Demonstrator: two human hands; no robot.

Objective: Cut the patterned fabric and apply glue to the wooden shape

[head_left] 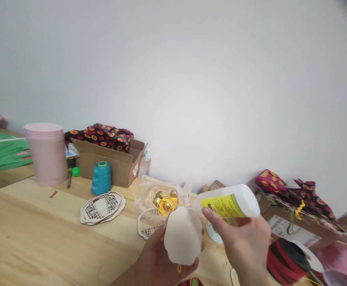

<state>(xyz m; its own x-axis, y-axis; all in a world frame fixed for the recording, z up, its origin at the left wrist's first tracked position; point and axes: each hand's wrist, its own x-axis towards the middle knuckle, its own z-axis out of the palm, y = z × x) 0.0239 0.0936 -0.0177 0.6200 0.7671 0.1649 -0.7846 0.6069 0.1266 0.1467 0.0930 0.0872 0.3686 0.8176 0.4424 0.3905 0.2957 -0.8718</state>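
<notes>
My left hand [152, 258] is closed around a pale, flat plaque [183, 237] with a scalloped outline, its plain face toward me. A small yellow cord loop [179, 268] pokes out below it. In my right hand [246, 244] is a white squeeze bottle [249, 198] with a yellow label, tipped on its side above the plaque's right edge. The bottle's tip is hidden, so I cannot tell whether it touches the plaque. Just behind lie a clear plastic bag [145, 194] with gold bells [159, 195] and yellow cords, and a cut-out lattice plaque [146, 228].
Lattice plaques [103, 208] are stacked at left, near a teal thread cone [101, 178] and a pink canister [46, 155]. A cardboard box [107, 165] of patterned cloth stands behind, beside a small spray bottle [145, 163]. Right are a red ribbon spool [285, 262] and another box [295, 230].
</notes>
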